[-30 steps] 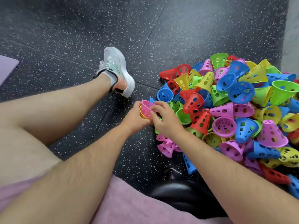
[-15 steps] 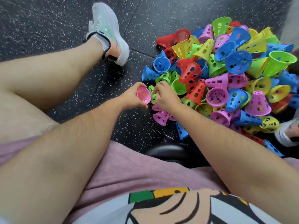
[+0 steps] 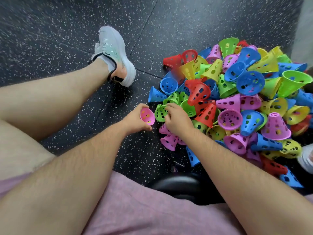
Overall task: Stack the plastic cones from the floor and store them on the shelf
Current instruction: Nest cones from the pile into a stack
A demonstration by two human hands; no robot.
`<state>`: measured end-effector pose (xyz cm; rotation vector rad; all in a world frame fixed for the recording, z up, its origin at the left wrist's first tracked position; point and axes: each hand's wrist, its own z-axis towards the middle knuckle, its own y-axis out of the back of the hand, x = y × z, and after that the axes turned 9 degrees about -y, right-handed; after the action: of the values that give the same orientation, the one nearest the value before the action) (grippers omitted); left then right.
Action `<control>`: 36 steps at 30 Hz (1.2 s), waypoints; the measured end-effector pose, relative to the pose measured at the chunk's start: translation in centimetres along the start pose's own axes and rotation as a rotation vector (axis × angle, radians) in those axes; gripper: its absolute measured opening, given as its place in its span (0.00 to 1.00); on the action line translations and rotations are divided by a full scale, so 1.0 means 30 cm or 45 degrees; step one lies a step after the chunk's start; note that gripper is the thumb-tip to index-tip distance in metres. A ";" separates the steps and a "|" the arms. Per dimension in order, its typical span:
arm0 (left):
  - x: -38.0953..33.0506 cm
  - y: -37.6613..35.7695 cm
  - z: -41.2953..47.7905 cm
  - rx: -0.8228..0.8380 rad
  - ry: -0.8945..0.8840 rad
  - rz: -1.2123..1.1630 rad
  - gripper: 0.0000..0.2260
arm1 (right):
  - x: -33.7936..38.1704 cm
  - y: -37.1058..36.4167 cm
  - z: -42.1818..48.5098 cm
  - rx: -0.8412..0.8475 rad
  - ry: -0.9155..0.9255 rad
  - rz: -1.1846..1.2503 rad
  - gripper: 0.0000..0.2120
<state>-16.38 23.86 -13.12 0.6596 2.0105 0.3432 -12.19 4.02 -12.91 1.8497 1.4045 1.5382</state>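
Note:
A big pile of perforated plastic cones in red, blue, green, yellow and purple lies on the dark speckled floor at the right. My left hand grips a small stack of cones with a pink cone outermost, its open mouth facing the pile. My right hand is at the pile's near left edge, fingers curled on the rim of a green cone lying on its side. Whether the green cone is lifted off the floor is not clear.
My left leg stretches out to a white sneaker left of the pile. Another white shoe shows at the right edge. Loose purple cones lie under my right wrist. A black rounded object sits between my thighs.
My hands have come apart. The left hand keeps the pink-topped stack, and the right hand has moved from it onto a green cone at the pile's edge. The camera tilted down, then back.

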 end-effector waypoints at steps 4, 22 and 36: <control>-0.004 -0.001 0.008 -0.072 -0.008 -0.016 0.38 | 0.002 0.000 0.004 -0.158 0.085 0.132 0.22; -0.182 -0.062 0.045 -0.162 -0.205 -0.150 0.31 | 0.022 0.066 -0.001 -0.132 0.100 0.341 0.14; -0.094 -0.092 0.011 -0.029 -0.121 0.144 0.39 | -0.026 0.029 -0.132 -0.167 -0.244 0.103 0.13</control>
<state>-15.84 19.97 -12.63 0.7636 1.8813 0.3941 -15.22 1.77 -11.27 1.9358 1.1298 1.4106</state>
